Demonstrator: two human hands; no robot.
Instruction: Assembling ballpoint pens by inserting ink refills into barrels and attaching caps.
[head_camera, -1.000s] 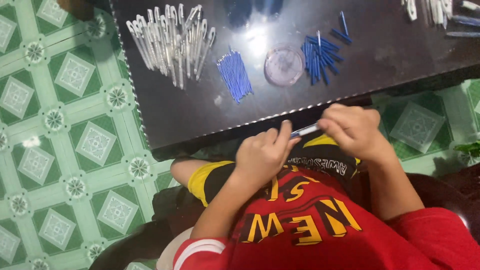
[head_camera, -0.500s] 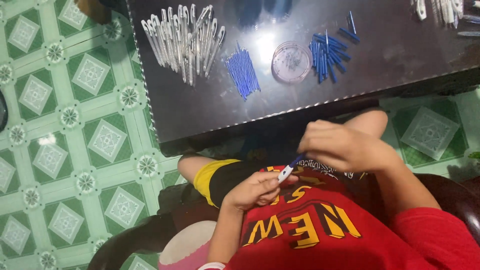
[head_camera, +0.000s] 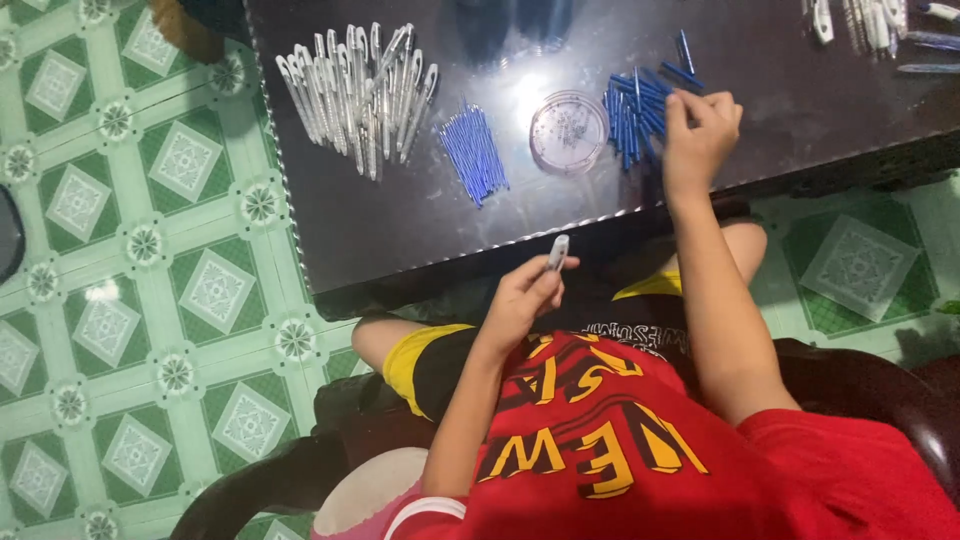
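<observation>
Two hands split up: left hand (head_camera: 522, 295) pinching grey pen barrel (head_camera: 557, 252) upright over lap, ready for filling; right hand (head_camera: 698, 135) curled onto blue refills (head_camera: 632, 103) on dark worktop (head_camera: 400, 230), sorted piles within reach.

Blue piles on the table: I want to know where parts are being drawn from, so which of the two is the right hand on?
The right hand rests on the scattered blue pile right of the round clear dish; the tidy blue bundle lies untouched.
</observation>
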